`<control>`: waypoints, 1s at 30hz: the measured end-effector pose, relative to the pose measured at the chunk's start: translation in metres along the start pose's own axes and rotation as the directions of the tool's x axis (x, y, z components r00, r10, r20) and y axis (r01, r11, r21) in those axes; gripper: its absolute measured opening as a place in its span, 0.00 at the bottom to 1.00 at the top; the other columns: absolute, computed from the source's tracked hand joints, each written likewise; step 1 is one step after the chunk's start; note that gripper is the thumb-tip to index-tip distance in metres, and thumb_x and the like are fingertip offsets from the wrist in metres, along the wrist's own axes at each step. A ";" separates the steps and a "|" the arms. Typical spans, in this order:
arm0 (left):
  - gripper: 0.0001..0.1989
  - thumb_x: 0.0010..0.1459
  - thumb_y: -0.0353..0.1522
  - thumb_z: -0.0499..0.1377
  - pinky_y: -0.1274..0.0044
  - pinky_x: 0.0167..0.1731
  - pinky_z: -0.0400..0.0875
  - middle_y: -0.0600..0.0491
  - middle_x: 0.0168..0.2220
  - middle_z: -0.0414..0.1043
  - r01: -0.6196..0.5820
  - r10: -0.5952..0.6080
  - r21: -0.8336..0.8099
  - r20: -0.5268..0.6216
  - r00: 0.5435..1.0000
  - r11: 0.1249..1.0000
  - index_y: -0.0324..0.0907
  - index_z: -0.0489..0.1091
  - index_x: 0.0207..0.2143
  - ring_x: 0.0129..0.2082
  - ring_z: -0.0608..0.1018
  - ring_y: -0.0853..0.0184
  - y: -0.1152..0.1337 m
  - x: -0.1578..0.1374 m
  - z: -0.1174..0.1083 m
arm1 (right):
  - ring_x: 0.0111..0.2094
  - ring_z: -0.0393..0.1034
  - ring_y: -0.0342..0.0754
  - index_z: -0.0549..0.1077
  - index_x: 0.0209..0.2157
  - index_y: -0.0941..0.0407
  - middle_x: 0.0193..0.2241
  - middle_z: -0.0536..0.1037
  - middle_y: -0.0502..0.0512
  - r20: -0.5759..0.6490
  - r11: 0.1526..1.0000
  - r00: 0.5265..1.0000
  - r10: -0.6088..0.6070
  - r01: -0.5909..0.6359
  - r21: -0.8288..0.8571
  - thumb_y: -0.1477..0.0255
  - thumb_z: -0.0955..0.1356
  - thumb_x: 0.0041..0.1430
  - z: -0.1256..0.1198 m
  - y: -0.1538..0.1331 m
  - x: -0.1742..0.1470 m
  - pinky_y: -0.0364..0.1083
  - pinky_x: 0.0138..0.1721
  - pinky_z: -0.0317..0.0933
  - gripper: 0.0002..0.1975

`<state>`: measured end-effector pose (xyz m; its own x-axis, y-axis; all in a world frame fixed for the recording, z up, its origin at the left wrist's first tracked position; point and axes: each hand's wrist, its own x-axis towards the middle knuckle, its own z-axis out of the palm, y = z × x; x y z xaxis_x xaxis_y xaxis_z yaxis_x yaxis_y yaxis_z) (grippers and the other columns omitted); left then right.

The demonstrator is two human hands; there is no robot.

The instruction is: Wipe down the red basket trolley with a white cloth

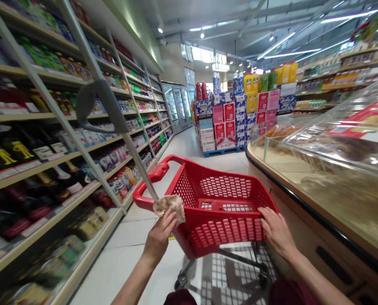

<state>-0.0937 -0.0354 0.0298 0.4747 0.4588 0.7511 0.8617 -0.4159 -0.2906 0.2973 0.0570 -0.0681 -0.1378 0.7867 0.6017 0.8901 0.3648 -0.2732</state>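
A red plastic shopping cart [220, 169] with a perforated basket stands in front of me on black wheels. My left hand [162, 231] pinches a crumpled, stained whitish cloth [171, 205]. The cloth lies against the cart's left corner, where a grey metal pole [136, 159] meets the red frame. Higher on that pole sits a dark grey loop-shaped grip [101, 106]. On the basket's right end, my right hand [276, 231] has its fingers hooked over the rim; its thumb is hidden. Inside the basket only the slotted red floor shows.
Shelves [49, 114] of bottles and cans line the left side. Close on the right runs a display counter [303, 182] with a black edge and clear covers. Ahead, stacked drink cartons [229, 123] stand on a blue pallet [229, 150]. Glass-door coolers [176, 106] are farther back.
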 end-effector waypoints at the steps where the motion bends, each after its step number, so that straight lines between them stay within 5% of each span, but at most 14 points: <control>1: 0.21 0.53 0.18 0.46 0.72 0.49 0.66 0.49 0.47 0.69 -0.019 0.019 0.001 -0.034 0.999 1.000 0.40 0.63 0.47 0.54 0.64 0.65 -0.009 0.013 -0.012 | 0.51 0.60 0.53 0.66 0.47 0.57 0.47 0.70 0.58 -0.007 1.000 1.000 0.000 0.000 -0.005 0.64 0.51 0.58 0.001 0.001 0.000 0.58 0.51 0.50 0.23; 6: 0.21 0.53 0.20 0.49 0.65 0.52 0.62 0.48 0.52 0.64 0.047 0.016 0.165 -0.364 0.931 0.985 0.42 0.63 0.49 0.55 0.62 0.62 -0.073 0.110 -0.091 | 0.50 0.61 0.53 0.67 0.46 0.56 0.47 0.70 0.58 -0.022 1.000 1.000 -0.010 0.010 -0.002 0.64 0.52 0.57 0.010 0.010 -0.001 0.58 0.50 0.51 0.22; 9: 0.20 0.55 0.21 0.47 0.65 0.52 0.62 0.50 0.51 0.64 0.068 0.020 0.223 -0.372 0.928 0.973 0.43 0.64 0.48 0.55 0.61 0.63 -0.097 0.139 -0.107 | 0.50 0.61 0.53 0.67 0.46 0.55 0.47 0.70 0.58 -0.025 1.000 0.999 -0.022 0.022 0.004 0.64 0.53 0.57 0.014 0.016 -0.001 0.58 0.50 0.52 0.22; 14: 0.20 0.54 0.20 0.46 0.68 0.50 0.65 0.47 0.50 0.66 0.011 0.026 0.240 -0.153 0.988 0.971 0.40 0.64 0.47 0.55 0.61 0.64 -0.085 0.072 -0.065 | 0.50 0.62 0.53 0.67 0.47 0.53 0.47 0.71 0.56 0.012 0.999 1.000 -0.020 0.020 0.042 0.63 0.54 0.56 0.016 0.019 0.000 0.58 0.50 0.51 0.21; 18: 0.22 0.55 0.19 0.44 0.75 0.48 0.67 0.51 0.47 0.69 -0.145 0.142 0.153 0.029 0.989 0.977 0.43 0.62 0.50 0.53 0.65 0.69 -0.064 0.014 -0.047 | 0.49 0.62 0.53 0.68 0.46 0.53 0.46 0.71 0.56 0.007 0.999 1.000 -0.020 0.019 0.041 0.63 0.53 0.56 0.015 0.018 0.002 0.58 0.50 0.51 0.22; 24: 0.22 0.55 0.20 0.46 0.66 0.52 0.63 0.47 0.52 0.63 0.006 0.009 0.106 -0.143 0.990 0.994 0.41 0.59 0.52 0.56 0.58 0.63 -0.066 0.058 -0.064 | 0.48 0.63 0.54 0.68 0.45 0.56 0.45 0.72 0.58 -0.005 0.999 0.999 -0.033 0.033 -0.015 0.62 0.51 0.57 0.014 0.019 0.002 0.58 0.48 0.53 0.24; 27: 0.20 0.56 0.21 0.46 0.70 0.51 0.63 0.48 0.49 0.67 -0.060 0.062 0.030 -0.098 0.993 0.998 0.40 0.62 0.49 0.55 0.61 0.66 -0.052 0.054 -0.036 | 0.48 0.63 0.54 0.69 0.45 0.57 0.45 0.71 0.59 -0.001 0.999 0.999 -0.036 0.036 -0.035 0.62 0.51 0.58 0.011 0.017 0.001 0.58 0.48 0.53 0.24; 30: 0.19 0.55 0.21 0.45 0.74 0.49 0.65 0.48 0.47 0.69 -0.034 0.032 -0.058 -0.030 0.999 0.998 0.40 0.64 0.47 0.53 0.64 0.67 -0.022 0.006 0.005 | 0.48 0.63 0.53 0.68 0.45 0.56 0.46 0.71 0.59 0.008 0.998 0.999 -0.051 0.051 -0.032 0.63 0.51 0.58 0.006 0.014 0.000 0.57 0.49 0.53 0.23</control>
<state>-0.1089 -0.0193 0.0374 0.4963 0.4213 0.7591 0.8335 -0.4759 -0.2809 0.3068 0.0651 -0.0761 -0.1865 0.7712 0.6087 0.8952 0.3886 -0.2181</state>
